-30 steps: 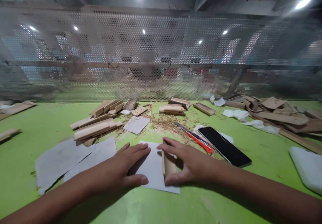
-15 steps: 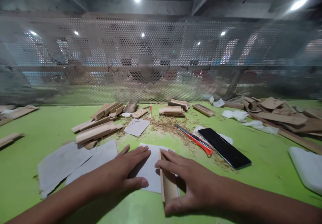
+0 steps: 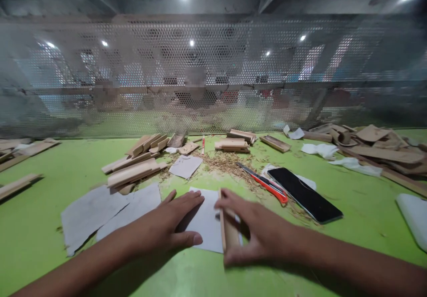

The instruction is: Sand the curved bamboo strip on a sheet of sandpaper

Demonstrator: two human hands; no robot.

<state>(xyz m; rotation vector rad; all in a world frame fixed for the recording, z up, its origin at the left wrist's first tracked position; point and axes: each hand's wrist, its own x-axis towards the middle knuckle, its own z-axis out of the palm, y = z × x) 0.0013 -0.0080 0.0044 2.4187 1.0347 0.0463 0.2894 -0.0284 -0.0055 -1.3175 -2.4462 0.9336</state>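
The left hand (image 3: pixel 173 219) lies palm down, fingers stretched forward and thumb apart, over the left side of a white sheet (image 3: pixel 206 225). The right hand (image 3: pixel 251 228) pinches a pale wooden trough (image 3: pixel 231 233) lengthwise, thumb at the near end and fingers at the far end. The trough points away from the person, over the sheet's right side; whether its underside touches the sheet cannot be told. Right of the right hand and farther back are an orange-handled cutter (image 3: pixel 270 189) and, just beside it, a black phone (image 3: pixel 305 195). Left of the left hand lie torn papers (image 3: pixel 90 214), with stacked wood pieces (image 3: pixel 135 173) behind them. Beyond the sheet, a smaller paper (image 3: pixel 185 166) lies beside scattered shavings (image 3: pixel 220 162), with more troughs (image 3: pixel 232 144) behind. A heap of scraps (image 3: pixel 383 148) covers the far right of the green tabletop (image 3: pixel 200 281). A perforated metal screen (image 3: pixel 150 65) stands along the back, with blurred shapes showing through it.
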